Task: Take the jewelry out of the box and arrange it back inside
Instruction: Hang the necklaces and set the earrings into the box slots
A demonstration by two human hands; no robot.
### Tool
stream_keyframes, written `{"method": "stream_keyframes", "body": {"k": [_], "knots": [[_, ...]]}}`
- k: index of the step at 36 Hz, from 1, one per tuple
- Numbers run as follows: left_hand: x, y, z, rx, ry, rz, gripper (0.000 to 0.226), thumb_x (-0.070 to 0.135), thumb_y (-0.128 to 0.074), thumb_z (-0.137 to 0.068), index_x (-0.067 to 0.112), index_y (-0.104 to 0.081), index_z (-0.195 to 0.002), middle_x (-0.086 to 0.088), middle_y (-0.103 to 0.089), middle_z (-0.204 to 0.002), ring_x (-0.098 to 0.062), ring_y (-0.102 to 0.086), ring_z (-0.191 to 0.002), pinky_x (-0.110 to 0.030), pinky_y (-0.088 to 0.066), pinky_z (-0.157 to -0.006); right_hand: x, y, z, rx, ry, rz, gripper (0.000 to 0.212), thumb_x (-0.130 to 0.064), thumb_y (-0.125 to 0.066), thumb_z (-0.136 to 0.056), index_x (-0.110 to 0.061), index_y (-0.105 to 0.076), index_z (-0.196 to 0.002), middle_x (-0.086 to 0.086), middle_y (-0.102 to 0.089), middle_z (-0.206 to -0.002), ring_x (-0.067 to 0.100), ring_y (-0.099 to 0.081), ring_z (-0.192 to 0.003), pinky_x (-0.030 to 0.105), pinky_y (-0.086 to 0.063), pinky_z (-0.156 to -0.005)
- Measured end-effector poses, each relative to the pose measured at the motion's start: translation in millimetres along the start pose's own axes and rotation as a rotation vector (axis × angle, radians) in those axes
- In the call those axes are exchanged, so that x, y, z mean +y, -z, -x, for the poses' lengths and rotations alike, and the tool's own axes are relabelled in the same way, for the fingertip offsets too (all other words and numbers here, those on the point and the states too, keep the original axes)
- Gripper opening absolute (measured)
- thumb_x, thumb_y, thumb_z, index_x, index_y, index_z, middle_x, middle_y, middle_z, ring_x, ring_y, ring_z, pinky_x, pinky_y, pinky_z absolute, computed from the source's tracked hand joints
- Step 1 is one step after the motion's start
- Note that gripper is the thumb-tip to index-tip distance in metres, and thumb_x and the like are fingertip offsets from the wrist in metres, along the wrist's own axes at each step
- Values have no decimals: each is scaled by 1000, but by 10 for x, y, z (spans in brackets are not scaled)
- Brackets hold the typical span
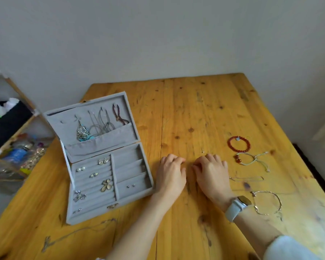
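While both hands rest knuckles-up on the surface (195, 113), fingers curled under, we cannot tell whether either grip pinches anything: left hand (170, 173), right hand (211, 172), nearly touching. Probably they work a small piece between them. Right of the grips lie a red bead bracelet (239, 144), a corded bracelet (251, 159) and a bangle (267, 202), laid apart, likely for sorting. Left stands the open jewelry box (109, 166), earrings inside.

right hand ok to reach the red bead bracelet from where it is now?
Probably yes. The right hand rests on the table, and the red bead bracelet lies in the open just beyond and to its right. Only bare wood lies between them; the corded bracelet sits nearer, off that line.
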State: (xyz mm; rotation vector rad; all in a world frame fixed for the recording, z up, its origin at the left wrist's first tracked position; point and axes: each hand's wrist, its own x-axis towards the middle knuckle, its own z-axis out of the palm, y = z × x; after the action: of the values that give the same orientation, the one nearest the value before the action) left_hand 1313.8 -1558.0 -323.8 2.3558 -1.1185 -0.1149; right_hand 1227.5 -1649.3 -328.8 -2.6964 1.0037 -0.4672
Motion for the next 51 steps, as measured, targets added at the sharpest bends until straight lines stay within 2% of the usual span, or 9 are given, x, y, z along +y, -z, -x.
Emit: {"method": "stream_keyframes", "body": {"k": [8,20,27,31,33,37,42,46,51], "knots": [[105,-62,-56,-61,-162,46,28,19,-55,-91,15,-63,-118,-1,-54,-107,-18,-47,-104,-32,-41,-94,233,204,87,55,-39,-292,8,-16,-58,-87,-10,-63,-91,5,-64,-89,25,-53,-86,34,-40,-76],[79,37,-2,-47,-148,-80,22,13,-47,-96,11,-62,-112,-2,-56,-110,-15,-52,-104,-22,-43,-82,151,423,269,3,-216,-770,12,-10,-58,-86,-18,-59,-79,-8,-61,-73,6,-53,-61,19,-41,-57],[-55,162,92,-37,-205,-232,18,14,-41,-97,13,-55,-110,-3,-48,-114,-16,-46,-108,-25,-40,-80,-45,513,364,-77,-295,-1012,10,-10,-56,-88,-12,-62,-81,3,-65,-77,12,-54,-68,23,-43,-64],[-34,338,310,96,-159,47,15,19,-44,-96,14,-57,-101,6,-51,-105,-10,-51,-97,-19,-37,-74,-159,538,429,-126,-345,-1135,11,-8,-56,-88,-11,-62,-80,5,-65,-77,12,-54,-67,24,-43,-62],[-60,447,501,154,-45,306,8,17,-51,-93,19,-58,-89,9,-59,-88,-7,-57,-84,-19,-43,-72,-250,537,461,-164,-371,-1211,11,-6,-56,-88,-9,-61,-79,4,-63,-73,13,-51,-65,24,-42,-60],[-255,617,933,244,233,790,22,3,-57,-88,22,-59,-78,2,-62,-67,-1,-56,-57,-16,-46,-58,-491,492,589,-253,-358,-1327,12,-5,-54,-89,-9,-62,-80,2,-56,-67,14,-47,-63,25,-41,-62],[-617,881,1374,323,518,1188,14,-2,-54,-88,6,-65,-84,-3,-62,-68,-8,-55,-59,-16,-49,-57,-863,376,758,-361,-294,-1354,11,-8,-56,-89,-8,-65,-83,2,-58,-70,12,-51,-66,23,-44,-64],[-864,1094,1621,328,560,1239,18,-8,-52,-87,1,-63,-98,-7,-67,-80,-6,-63,-65,-18,-54,-68,-1174,300,866,-426,-264,-1354,10,-7,-58,-87,-7,-66,-80,2,-59,-71,11,-53,-65,18,-46,-61],[-1083,1228,1767,354,527,1072,20,-7,-55,-86,3,-64,-100,-6,-69,-84,-4,-64,-68,-15,-53,-67,-1451,268,947,-488,-226,-1349,11,-2,-56,-88,-6,-66,-85,4,-62,-76,7,-56,-64,13,-49,-60]]}}
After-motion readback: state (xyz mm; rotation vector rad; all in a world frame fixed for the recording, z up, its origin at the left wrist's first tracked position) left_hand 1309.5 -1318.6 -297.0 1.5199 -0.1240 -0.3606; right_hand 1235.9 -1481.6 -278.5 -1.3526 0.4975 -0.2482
